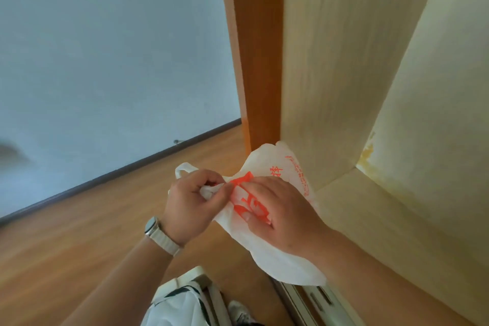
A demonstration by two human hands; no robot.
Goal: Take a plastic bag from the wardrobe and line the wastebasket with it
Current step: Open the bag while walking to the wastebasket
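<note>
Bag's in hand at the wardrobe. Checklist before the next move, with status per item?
1. The white plastic bag with orange print is out of the pale wooden wardrobe: ok.
2. Grip of left hand on the bunched handle end: ok, fingers pinch it.
3. Grip of right hand on the printed side: ok, thumb pressed on it.
4. Bag mouth open: not ok, crumpled.
5. Bag free of tears: cannot tell, folds hide it.
6. Path to wastebasket: cannot tell, none in view.

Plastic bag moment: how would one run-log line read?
left hand: pinches plastic bag | right hand: grips plastic bag | place: at wardrobe | wastebasket: not in view
</note>
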